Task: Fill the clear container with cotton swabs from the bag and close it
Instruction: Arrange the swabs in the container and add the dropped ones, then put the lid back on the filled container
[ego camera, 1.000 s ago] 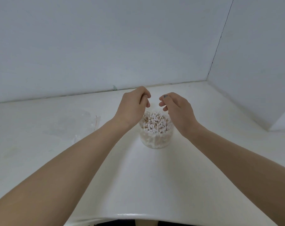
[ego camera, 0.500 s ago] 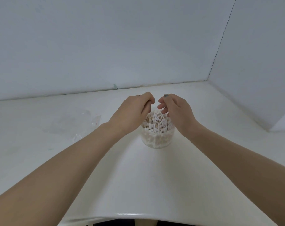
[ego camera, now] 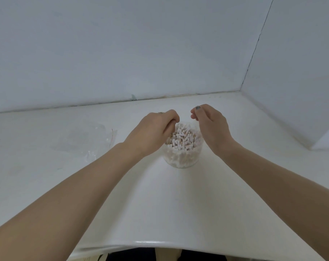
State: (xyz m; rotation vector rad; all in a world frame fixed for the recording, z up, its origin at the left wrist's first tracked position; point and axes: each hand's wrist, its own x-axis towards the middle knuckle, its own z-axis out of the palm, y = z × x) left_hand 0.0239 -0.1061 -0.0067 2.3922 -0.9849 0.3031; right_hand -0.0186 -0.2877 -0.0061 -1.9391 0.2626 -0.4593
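Nothing here can be read — no words, labels, brand names, numbers or signs show anywhere. The clear container has no printing on its wall, and the crumpled bag to the left of the container shows no lettering either — only a thin reddish line along one edge, too small to make out.

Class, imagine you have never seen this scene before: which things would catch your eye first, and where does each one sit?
First, the clear container packed with cotton swabs, standing mid-table with no lid on. Next, the two hands above its mouth: the left hand curled with its fingers down at the swabs, the right hand hovering beside it, fingertips pinched. A crumpled clear bag lies flat to the left.
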